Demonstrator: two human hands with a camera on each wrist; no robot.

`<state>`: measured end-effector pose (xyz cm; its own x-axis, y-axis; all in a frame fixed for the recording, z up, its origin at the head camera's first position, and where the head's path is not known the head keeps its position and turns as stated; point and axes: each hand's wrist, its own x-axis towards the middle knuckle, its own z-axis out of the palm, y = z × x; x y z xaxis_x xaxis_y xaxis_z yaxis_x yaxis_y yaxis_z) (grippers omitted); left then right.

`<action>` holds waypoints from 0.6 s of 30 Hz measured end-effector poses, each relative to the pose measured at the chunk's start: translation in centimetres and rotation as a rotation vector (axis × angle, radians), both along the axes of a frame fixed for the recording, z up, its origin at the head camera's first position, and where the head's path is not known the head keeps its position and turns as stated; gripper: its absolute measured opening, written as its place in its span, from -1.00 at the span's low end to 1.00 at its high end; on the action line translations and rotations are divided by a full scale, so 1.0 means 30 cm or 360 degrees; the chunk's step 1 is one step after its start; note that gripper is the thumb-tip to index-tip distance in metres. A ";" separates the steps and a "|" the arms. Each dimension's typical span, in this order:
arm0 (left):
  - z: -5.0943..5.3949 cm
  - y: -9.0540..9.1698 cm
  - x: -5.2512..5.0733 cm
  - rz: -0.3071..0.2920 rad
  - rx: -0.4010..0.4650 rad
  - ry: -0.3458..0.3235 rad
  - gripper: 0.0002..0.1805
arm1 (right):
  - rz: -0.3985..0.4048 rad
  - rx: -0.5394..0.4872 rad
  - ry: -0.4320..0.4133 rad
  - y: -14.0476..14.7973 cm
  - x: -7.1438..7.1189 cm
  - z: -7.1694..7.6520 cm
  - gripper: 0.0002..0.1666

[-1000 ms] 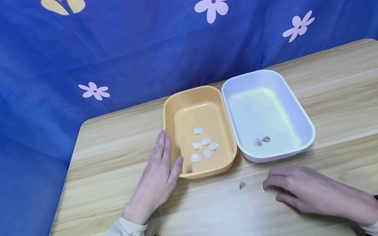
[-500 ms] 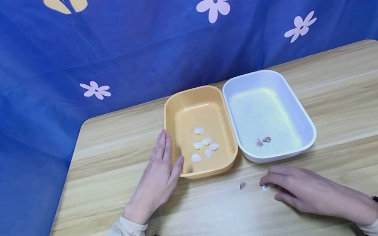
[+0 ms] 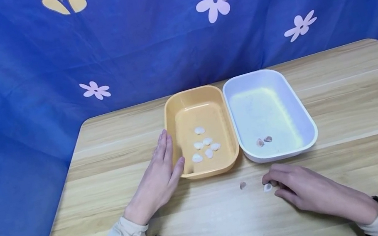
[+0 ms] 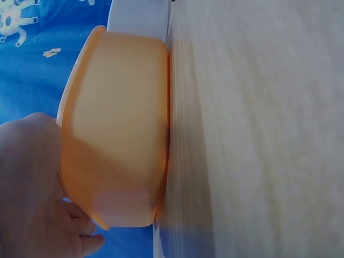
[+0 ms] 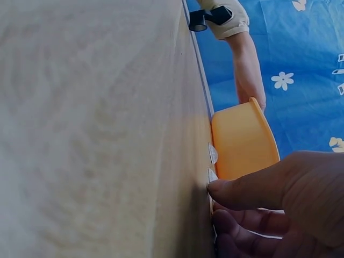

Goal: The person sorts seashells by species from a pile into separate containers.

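Note:
My left hand [image 3: 154, 177] lies along the left rim of an orange tray [image 3: 208, 172], fingers straight and thumb near its front corner. In the left wrist view that hand touches the tray's rim. Several white seashells lie inside the tray. On the table before the trays, my right hand [image 3: 301, 186] has its fingers curled round a white seashell [image 3: 267, 187], with the index fingertip against it and the thumb close by. The right wrist view shows this shell just beyond the thumb tip. A brown seashell [image 3: 243, 185] lies to its left.
A white tray [image 3: 311, 146] stands against the orange tray's right side. Two brownish seashells [image 3: 268, 139] lie near its front end. The wooden table [image 3: 109, 140] reaches back to a blue curtain [image 3: 144, 37] with flowers.
The white seashell under my right fingers has come more into view and shifted slightly right along with the fingertips. My left hand keeps its place on the orange tray.

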<state>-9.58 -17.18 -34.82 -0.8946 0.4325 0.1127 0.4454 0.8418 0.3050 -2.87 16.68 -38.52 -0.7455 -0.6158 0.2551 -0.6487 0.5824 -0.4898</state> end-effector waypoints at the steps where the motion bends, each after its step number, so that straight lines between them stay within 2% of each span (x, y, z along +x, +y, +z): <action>1: 0.001 0.000 -0.001 0.0000 0.0002 0.0001 -0.24 | -0.0007 -0.0003 -0.0002 0.000 -0.001 0.001 -0.74; 8: 0.003 0.001 0.002 0.0007 0.0003 -0.0011 -0.23 | -0.0020 -0.0054 0.0027 -0.004 0.000 -0.005 -0.80; 18: 0.000 -0.001 0.000 -0.0005 0.0018 0.0005 -0.23 | 0.0020 -0.0082 0.0031 0.001 0.000 -0.009 -0.77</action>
